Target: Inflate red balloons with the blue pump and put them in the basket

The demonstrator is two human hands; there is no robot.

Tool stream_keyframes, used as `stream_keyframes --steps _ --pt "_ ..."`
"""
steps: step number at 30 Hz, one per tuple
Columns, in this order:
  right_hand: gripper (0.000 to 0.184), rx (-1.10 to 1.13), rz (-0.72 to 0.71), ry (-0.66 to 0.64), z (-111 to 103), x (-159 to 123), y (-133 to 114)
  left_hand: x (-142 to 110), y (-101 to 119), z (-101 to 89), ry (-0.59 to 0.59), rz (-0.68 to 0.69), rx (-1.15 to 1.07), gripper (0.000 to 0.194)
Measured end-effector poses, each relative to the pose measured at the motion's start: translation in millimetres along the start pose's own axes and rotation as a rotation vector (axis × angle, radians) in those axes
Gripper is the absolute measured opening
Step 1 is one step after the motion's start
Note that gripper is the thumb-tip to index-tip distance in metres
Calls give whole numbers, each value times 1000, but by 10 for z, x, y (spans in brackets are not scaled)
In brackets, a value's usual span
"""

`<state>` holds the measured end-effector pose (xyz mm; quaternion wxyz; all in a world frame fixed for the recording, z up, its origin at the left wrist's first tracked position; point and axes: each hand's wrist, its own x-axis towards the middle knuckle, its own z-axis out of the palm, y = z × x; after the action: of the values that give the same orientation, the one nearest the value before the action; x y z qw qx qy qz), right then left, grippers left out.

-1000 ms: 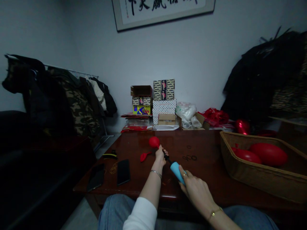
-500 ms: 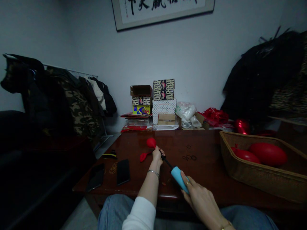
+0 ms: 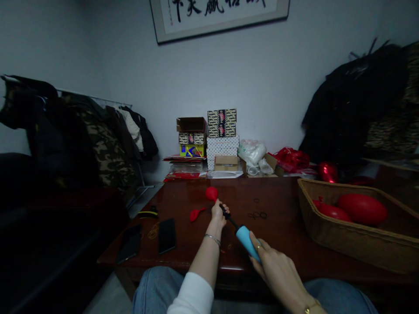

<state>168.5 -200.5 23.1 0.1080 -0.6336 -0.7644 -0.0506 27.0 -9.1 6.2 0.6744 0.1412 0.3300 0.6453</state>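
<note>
My left hand (image 3: pixel 218 212) is closed around the neck of a small, partly filled red balloon (image 3: pixel 211 193) and the nozzle end of a hand pump. The balloon sticks out beyond my fingers, away from me. Wrapped round the light blue barrel of the hand pump (image 3: pixel 247 242) is my right hand (image 3: pixel 273 264), nearer the table's front edge. A black shaft runs between the two hands. A limp red balloon (image 3: pixel 196 213) lies on the table just left of my left hand. My fingers hide where the balloon's neck meets the nozzle.
A wicker basket (image 3: pixel 356 248) with red balloons (image 3: pixel 362 209) stands at right on the brown table (image 3: pixel 278 192). Dark rings (image 3: pixel 260 215) lie centre-right. Two phones (image 3: pixel 166 235), yellow bands (image 3: pixel 153 231) and a black-and-yellow item (image 3: pixel 149 213) are at left. Boxes (image 3: pixel 222 148) stack at the back.
Both hands, with the pump and balloon, have shifted slightly right over the table. The balloon on the pump now sits farther from the limp one. My hold is unchanged.
</note>
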Motion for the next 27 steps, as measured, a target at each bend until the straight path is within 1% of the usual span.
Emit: stream_keyframes --steps 6,8,11,15,19,23,27 --pt "51 -44 -10 -12 -63 346 -142 -51 -123 21 -8 -41 11 29" --pt "51 -40 -9 -14 -60 403 -174 -58 -125 14 -3 -34 13 29" --pt "51 -19 -13 -9 -33 412 -205 -46 -98 -11 11 16 23 28" --pt "51 11 -26 13 7 293 -179 11 3 -54 58 77 -10 28" --pt "51 70 -27 40 69 49 -42 56 144 -82 88 83 -42 26" --pt "51 120 -24 62 156 -186 132 53 187 -80 20 46 -75 22" --pt "51 165 -18 99 173 -255 229 25 101 -60 -55 10 -175 21"
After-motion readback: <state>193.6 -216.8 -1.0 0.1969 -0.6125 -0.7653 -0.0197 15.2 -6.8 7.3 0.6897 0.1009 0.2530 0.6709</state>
